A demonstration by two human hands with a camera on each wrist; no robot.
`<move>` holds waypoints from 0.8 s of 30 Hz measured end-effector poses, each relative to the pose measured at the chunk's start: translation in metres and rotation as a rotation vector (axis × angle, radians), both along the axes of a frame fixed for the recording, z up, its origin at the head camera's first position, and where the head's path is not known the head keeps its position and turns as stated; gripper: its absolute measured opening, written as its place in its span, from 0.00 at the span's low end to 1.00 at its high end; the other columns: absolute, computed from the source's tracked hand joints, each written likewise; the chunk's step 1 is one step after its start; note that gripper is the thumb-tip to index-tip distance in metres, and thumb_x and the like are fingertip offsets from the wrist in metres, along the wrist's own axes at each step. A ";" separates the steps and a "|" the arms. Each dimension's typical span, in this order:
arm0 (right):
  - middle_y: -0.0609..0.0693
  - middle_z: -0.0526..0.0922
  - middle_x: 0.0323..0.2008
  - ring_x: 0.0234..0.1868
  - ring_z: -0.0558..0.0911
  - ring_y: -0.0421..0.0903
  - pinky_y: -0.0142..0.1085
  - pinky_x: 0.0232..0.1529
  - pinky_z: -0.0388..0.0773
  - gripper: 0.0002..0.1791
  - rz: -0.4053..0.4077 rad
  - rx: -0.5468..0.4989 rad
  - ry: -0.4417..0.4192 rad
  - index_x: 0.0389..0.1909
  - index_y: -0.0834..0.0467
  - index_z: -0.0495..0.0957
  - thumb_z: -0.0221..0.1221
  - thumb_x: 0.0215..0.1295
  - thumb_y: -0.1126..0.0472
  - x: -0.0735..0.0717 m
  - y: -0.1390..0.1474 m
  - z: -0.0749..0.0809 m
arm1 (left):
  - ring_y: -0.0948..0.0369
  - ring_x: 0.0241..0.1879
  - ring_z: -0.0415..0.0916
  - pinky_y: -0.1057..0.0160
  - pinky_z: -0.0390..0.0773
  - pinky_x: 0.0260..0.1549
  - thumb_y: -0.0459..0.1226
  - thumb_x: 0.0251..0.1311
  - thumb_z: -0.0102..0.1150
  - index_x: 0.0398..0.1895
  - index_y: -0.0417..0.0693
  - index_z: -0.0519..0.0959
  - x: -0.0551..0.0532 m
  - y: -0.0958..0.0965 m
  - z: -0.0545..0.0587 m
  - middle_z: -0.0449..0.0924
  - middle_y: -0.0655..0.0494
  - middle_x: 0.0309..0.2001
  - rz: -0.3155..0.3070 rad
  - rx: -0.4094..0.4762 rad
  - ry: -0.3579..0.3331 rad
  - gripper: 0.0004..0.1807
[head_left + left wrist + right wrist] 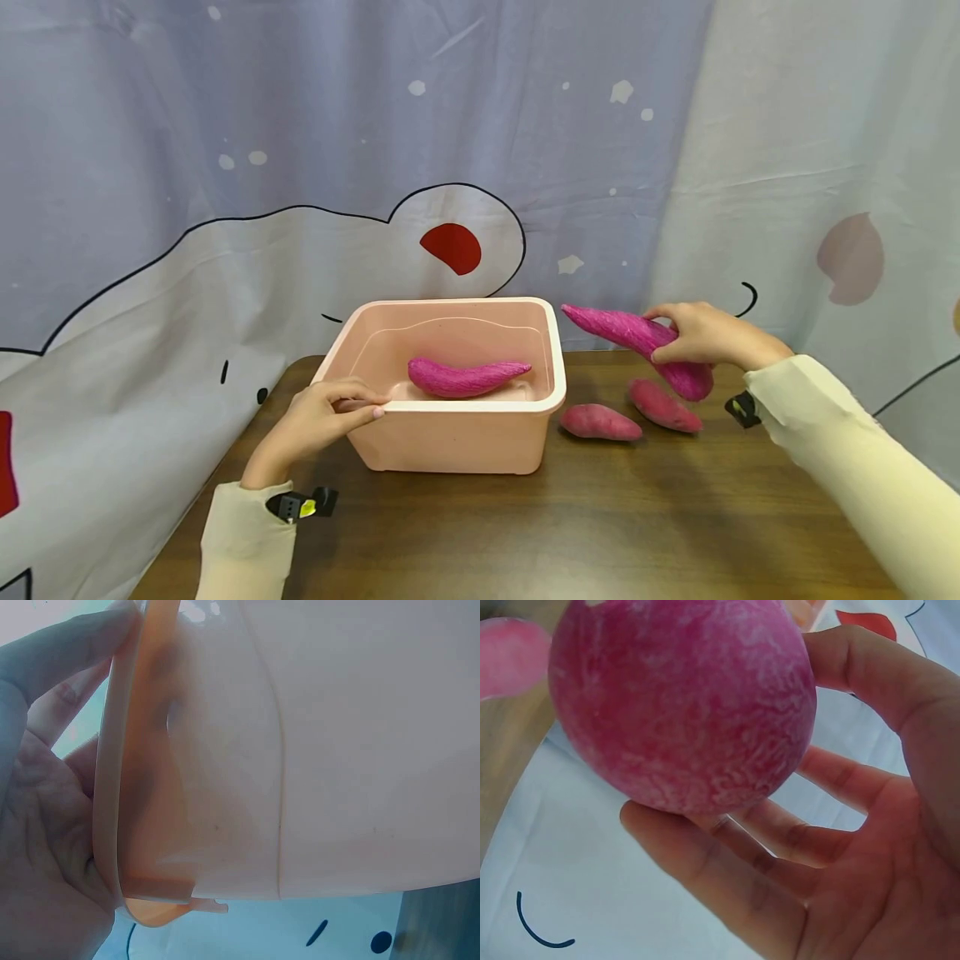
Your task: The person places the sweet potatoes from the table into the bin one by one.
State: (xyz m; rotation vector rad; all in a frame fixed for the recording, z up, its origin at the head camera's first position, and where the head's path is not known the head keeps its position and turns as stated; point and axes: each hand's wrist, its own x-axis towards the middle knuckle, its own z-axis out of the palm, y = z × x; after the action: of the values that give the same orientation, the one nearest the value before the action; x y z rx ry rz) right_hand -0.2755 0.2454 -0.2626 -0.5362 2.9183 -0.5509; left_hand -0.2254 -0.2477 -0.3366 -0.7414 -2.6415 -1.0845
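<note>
My right hand [708,335] grips a long magenta sweet potato [626,327] above the table, right of the basin; its thin end points left toward the rim. In the right wrist view the thick round end of this sweet potato [682,705] fills the space between thumb and fingers. At the near left corner of a pink plastic basin [457,433], my left hand [318,421] pinches the rim [109,772], thumb on one side and fingers on the other. Another magenta sweet potato [465,377] lies inside the basin.
Two smaller reddish sweet potatoes, a left one [600,422] and a right one [663,406], lie on the brown wooden table [480,533] right of the basin. A printed curtain [337,125] hangs behind the table and along its left side.
</note>
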 end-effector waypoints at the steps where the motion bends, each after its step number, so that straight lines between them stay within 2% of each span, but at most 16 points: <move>1: 0.64 0.81 0.39 0.26 0.81 0.44 0.36 0.21 0.80 0.36 -0.002 -0.002 -0.004 0.62 0.67 0.67 0.64 0.51 0.60 0.000 0.000 0.001 | 0.74 0.35 0.77 0.75 0.77 0.37 0.39 0.56 0.68 0.36 0.53 0.86 0.000 0.000 0.000 0.84 0.62 0.34 -0.002 -0.003 0.004 0.05; 7: 0.64 0.80 0.41 0.24 0.79 0.43 0.36 0.20 0.78 0.35 -0.021 -0.006 -0.036 0.62 0.65 0.67 0.64 0.51 0.59 0.001 -0.002 0.006 | 0.74 0.36 0.77 0.74 0.77 0.38 0.39 0.55 0.68 0.36 0.55 0.86 0.001 -0.001 0.000 0.84 0.63 0.34 0.009 -0.014 0.011 0.05; 13: 0.63 0.80 0.40 0.24 0.80 0.43 0.37 0.21 0.79 0.35 -0.006 0.013 -0.007 0.61 0.65 0.68 0.64 0.50 0.59 -0.001 -0.005 0.014 | 0.74 0.36 0.77 0.74 0.78 0.38 0.39 0.55 0.68 0.36 0.55 0.86 0.002 -0.002 0.001 0.84 0.64 0.34 0.005 -0.012 0.008 0.06; 20: 0.65 0.80 0.41 0.26 0.81 0.44 0.38 0.21 0.80 0.36 -0.009 0.036 -0.025 0.62 0.65 0.67 0.64 0.52 0.57 -0.003 -0.010 0.023 | 0.74 0.37 0.77 0.73 0.78 0.38 0.40 0.56 0.68 0.38 0.52 0.86 0.002 -0.002 0.001 0.84 0.63 0.35 0.014 -0.011 -0.010 0.08; 24: 0.64 0.80 0.40 0.26 0.81 0.44 0.38 0.20 0.79 0.36 -0.004 0.041 -0.008 0.62 0.64 0.67 0.64 0.51 0.56 -0.004 -0.015 0.027 | 0.74 0.37 0.77 0.73 0.78 0.37 0.42 0.56 0.68 0.41 0.51 0.86 0.002 -0.003 0.001 0.85 0.64 0.35 0.022 -0.017 -0.020 0.10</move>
State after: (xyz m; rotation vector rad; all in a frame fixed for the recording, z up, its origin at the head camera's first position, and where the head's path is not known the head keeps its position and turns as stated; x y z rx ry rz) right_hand -0.2800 0.2308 -0.2351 -0.5215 2.9172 -0.4910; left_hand -0.2234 -0.2504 -0.3354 -0.7064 -2.6723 -1.0705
